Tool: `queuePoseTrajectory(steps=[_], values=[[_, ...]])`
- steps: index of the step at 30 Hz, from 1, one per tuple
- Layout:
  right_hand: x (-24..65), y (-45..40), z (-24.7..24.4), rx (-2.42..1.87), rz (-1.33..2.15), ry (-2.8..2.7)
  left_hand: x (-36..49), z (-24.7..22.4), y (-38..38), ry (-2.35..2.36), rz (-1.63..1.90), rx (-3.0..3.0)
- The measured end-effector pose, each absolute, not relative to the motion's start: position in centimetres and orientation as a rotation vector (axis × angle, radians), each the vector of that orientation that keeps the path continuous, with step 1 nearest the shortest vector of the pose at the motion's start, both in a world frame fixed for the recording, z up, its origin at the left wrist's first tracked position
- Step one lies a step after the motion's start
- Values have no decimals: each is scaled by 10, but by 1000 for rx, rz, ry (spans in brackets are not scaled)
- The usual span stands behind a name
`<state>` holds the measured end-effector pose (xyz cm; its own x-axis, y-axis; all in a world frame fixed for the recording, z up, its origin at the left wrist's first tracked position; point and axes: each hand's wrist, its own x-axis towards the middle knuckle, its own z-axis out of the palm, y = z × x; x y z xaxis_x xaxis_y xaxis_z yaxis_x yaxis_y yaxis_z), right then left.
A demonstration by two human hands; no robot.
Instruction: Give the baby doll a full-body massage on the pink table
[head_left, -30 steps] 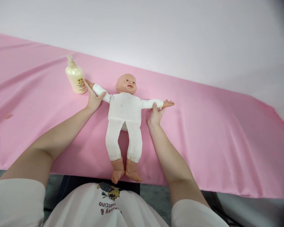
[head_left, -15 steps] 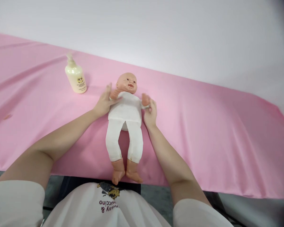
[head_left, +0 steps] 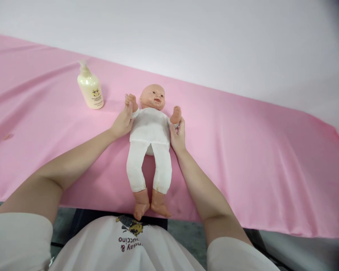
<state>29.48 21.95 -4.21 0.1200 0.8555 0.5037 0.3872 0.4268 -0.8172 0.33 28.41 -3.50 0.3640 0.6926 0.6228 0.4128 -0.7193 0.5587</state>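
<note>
A baby doll (head_left: 149, 126) in a white top and white trousers lies on its back, its head away from me and its bare feet at the table's near edge. My left hand (head_left: 123, 119) is closed round the doll's arm on the left, beside the small raised doll hand. On the other side my right hand (head_left: 179, 135) holds the doll's other arm near the wrist, between thumb and fingers. Both doll hands point upward, clear of the cloth.
A pale yellow pump bottle (head_left: 90, 90) stands upright left of the doll's head. Pink cloth (head_left: 257, 162) with folds covers the table. Behind it rises a white surface (head_left: 200, 41). A small brownish mark shows on the cloth at the far left.
The doll's arm on the left has swung outward and up, away from its chest, and my left fingers have closed round it. My right hand has barely shifted.
</note>
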Motion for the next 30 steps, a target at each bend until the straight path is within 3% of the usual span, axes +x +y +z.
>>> queuePoseTrajectory(steps=[6, 11, 19, 30], values=[[319, 243, -68, -1224, 458, -1144, -7, -44, 294, 1098, 1396, 1930], [324, 248, -69, -1220, 326, -1170, -8, -44, 299, 1096, 1424, 1798], [296, 219, -32, -1159, 420, -1452, -4, -27, 285, 994, 1397, 2128], [297, 221, -46, -1225, 382, -1658, 3, -36, 278, 1140, 1192, 2371]])
